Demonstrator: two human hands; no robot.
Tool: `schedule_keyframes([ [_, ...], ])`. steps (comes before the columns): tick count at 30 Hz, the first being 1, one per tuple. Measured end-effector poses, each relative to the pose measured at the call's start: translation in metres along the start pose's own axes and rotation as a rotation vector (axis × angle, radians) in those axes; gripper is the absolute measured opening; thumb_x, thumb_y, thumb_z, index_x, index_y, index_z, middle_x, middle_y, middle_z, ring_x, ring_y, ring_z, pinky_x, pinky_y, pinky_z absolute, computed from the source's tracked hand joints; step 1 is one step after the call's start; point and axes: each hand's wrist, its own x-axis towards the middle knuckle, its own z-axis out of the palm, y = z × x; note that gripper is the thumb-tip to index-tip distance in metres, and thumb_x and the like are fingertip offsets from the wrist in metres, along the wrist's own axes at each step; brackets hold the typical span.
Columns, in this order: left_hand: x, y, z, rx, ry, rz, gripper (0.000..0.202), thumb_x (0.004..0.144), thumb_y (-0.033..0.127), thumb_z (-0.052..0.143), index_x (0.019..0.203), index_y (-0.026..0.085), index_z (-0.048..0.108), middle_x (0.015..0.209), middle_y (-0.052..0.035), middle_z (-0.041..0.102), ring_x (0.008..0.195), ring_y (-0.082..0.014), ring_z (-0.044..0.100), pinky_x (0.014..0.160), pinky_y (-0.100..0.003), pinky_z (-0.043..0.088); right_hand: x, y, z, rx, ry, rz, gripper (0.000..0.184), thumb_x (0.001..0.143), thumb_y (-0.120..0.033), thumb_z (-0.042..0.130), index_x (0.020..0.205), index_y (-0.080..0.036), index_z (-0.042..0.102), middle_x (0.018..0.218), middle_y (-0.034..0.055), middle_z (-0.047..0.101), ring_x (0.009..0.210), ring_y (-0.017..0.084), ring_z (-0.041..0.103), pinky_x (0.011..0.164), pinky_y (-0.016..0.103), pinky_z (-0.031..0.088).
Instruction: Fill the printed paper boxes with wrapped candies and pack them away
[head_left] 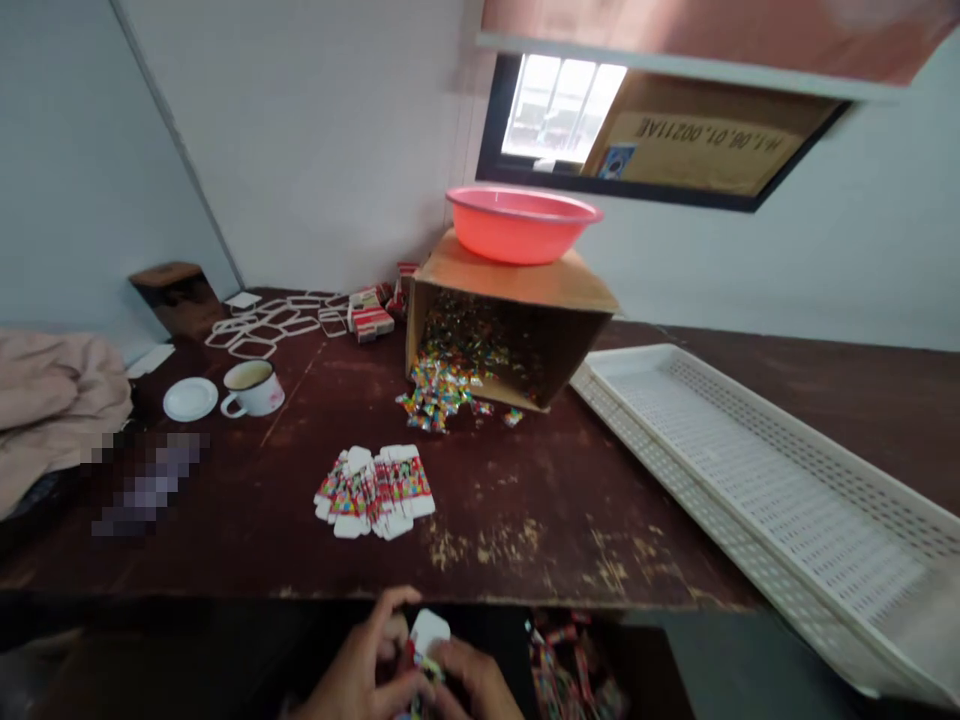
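Observation:
Below the table's front edge, my left hand (367, 665) and my right hand (476, 682) are both closed around a small printed carton (430, 630). Its white flap points up between them; the fingers cover most of its printed sides. On the table ahead lies a fanned pile of flat red-and-white printed cartons (375, 492). Behind that, small wrapped candies (439, 390) spill from a cardboard box (517, 280) lying on its side. Low and to the right of my hands, a dark container holds several colourful filled-looking packs (574, 665), partly in shadow.
A pink basin (525, 225) rests on the cardboard box. Long white plastic trays (750, 470) lie stacked along the right. At left are an enamel mug (255, 388), a white lid (190, 399) and a beige cloth (60, 400). White bands (274, 325) lie toward the wall.

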Motion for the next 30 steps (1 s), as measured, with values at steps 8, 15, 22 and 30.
schedule_keyframes([
  [8, -0.029, 0.005, -0.007, 0.066, -0.017, -0.050, 0.021, 0.082, 0.032, 0.067, 0.094, 0.021, 0.054, 0.077, -0.0003, 0.069, 0.070, -0.0165, 0.064, 0.068, -0.027, 0.048, -0.026, -0.021, 0.035, 0.557, 0.324, 0.375, 0.038, 0.077, -0.053, 0.069, 0.085, -0.017, 0.062, 0.062, -0.0022, 0.056, 0.051, 0.007, 0.047, 0.046, 0.016, 0.036],
  [15, -0.045, 0.003, -0.013, 0.234, -0.104, -0.057, 0.016, 0.085, 0.034, 0.061, 0.082, 0.018, 0.066, 0.074, -0.0006, 0.068, 0.072, -0.0168, 0.061, 0.070, -0.027, 0.047, -0.039, -0.015, 0.040, 0.917, 0.104, 0.610, 0.032, 0.067, -0.035, 0.080, 0.090, -0.015, 0.067, 0.067, -0.0038, 0.055, 0.047, 0.003, 0.041, 0.042, 0.014, 0.036],
  [22, -0.040, -0.020, -0.004, -0.253, -0.207, -0.399, 0.050, 0.081, 0.037, 0.061, 0.128, 0.024, 0.050, 0.108, -0.0052, 0.068, 0.103, -0.0238, 0.061, 0.092, -0.039, 0.046, -0.034, -0.017, 0.029, 0.362, 0.096, 0.259, 0.022, 0.080, -0.037, 0.070, 0.081, -0.016, 0.075, 0.079, 0.0024, 0.064, 0.073, 0.011, 0.057, 0.067, 0.023, 0.045],
  [30, -0.041, -0.023, -0.021, -0.460, -0.443, -0.472, 0.057, 0.077, 0.031, 0.067, 0.131, 0.019, 0.054, 0.119, -0.0107, 0.067, 0.105, -0.0258, 0.062, 0.087, -0.036, 0.047, -0.026, -0.019, 0.026, 0.248, -0.003, 0.243, 0.030, 0.082, -0.044, 0.068, 0.093, -0.017, 0.076, 0.088, 0.0057, 0.069, 0.073, 0.013, 0.062, 0.065, 0.024, 0.050],
])
